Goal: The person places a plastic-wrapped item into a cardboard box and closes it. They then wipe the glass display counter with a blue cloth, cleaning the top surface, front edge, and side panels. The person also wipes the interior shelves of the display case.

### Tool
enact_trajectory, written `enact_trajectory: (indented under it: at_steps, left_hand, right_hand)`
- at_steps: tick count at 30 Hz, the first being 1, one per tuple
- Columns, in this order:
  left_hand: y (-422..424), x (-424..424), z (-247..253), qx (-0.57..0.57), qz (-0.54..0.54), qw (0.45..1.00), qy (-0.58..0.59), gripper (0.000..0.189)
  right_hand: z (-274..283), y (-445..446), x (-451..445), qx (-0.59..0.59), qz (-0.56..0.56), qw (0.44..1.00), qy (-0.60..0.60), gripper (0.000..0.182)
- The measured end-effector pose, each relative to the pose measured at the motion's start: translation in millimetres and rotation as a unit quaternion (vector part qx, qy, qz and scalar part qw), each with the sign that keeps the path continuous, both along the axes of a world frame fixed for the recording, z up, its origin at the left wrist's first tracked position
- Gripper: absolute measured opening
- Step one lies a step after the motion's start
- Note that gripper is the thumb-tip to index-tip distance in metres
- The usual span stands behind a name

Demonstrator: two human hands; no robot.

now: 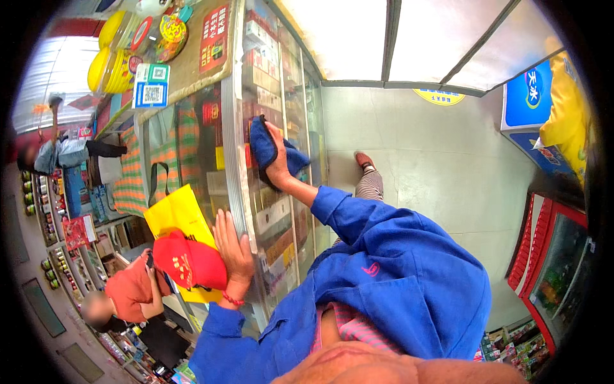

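My right hand [278,165] holds a dark blue cloth [263,144] with black edging against the glass top of a display counter [234,158]. Boxes and packets lie beneath the glass. My left hand [234,252], with a red bead bracelet at its wrist, rests flat near the counter's metal-trimmed edge, fingers spread and holding nothing. Beside it, a red cap [184,259] with writing lies partly over a yellow bag [180,211]. An orange and green plaid bag [129,175] with a black strap is visible beyond the yellow one.
Clear jars with yellow lids [114,29] and a payment-code stand [152,86] occupy the adjoining counter. A person in an orange shirt [127,293] sits at lower left; another person stands farther off. A blue carton [525,103] and a red-framed cooler [551,269] are at right.
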State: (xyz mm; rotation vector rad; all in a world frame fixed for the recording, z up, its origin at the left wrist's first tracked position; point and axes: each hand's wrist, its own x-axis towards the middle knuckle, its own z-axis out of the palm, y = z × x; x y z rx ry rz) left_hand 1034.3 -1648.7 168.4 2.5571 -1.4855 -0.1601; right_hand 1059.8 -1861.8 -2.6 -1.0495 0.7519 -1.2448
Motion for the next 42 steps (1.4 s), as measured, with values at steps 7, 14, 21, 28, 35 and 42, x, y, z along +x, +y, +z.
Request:
enact_trajectory:
  at_steps: [7, 14, 21, 28, 35, 42]
  left_hand:
    - [-2, 1, 4, 0.031, 0.02, 0.999, 0.024, 0.062]
    - [12, 3, 3, 0.074, 0.042, 0.996, 0.037, 0.064]
    - [25, 1, -3, 0.079, 0.05, 0.995, 0.045, 0.065]
    - [16, 3, 4, 0.07, 0.057, 0.995, 0.041, 0.065]
    - [12, 10, -2, 0.031, 0.051, 0.997, 0.053, 0.064]
    - [18, 5, -4, 0.04, 0.06, 0.996, 0.049, 0.064]
  right_hand:
    - [9, -146, 68, 0.018, -0.045, 0.997, -0.052, 0.04]
    - [49, -270, 127, -0.107, -0.073, 0.987, -0.092, 0.045]
    - [30, -367, 181, -0.063, -0.04, 0.985, -0.155, 0.043]
    - [8, -441, 178, -0.057, -0.035, 0.98, 0.187, 0.043]
    - [12, -451, 191, 0.059, -0.043, 0.997, -0.011, 0.036]
    - [11, -466, 225, 0.005, -0.033, 0.999, -0.036, 0.039]
